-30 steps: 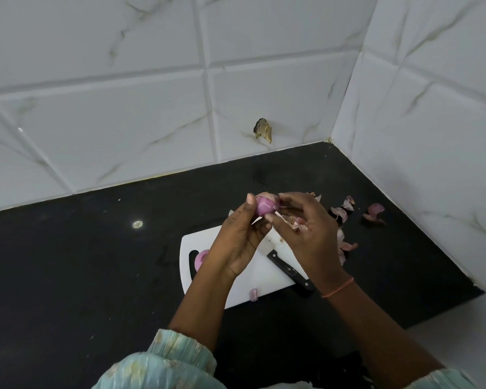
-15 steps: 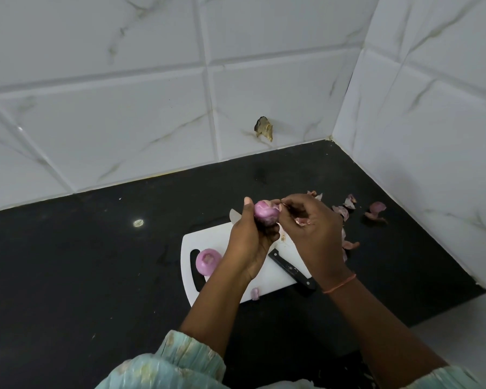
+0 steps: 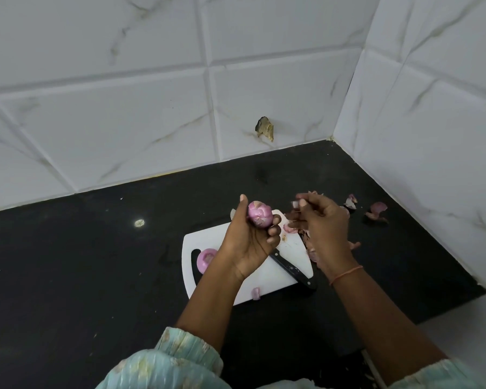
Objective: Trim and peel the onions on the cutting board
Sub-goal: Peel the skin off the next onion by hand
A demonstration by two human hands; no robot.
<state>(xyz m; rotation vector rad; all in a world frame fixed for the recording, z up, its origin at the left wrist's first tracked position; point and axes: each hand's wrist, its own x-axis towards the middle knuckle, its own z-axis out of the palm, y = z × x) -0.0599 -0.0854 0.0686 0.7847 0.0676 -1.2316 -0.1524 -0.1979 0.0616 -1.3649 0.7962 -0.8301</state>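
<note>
My left hand (image 3: 250, 242) grips the small pink half-peeled onion (image 3: 260, 217) above the white plastic cutting board (image 3: 208, 237). My right hand (image 3: 320, 223) pinches a torn skin scrap (image 3: 294, 204); I'd drop it aside, then turn the onion for remaining skin.

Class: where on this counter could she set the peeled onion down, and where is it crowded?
Bare counter left of the board, up to the wall. Crowded: the board with an onion and knife, and peels at the right.
</note>
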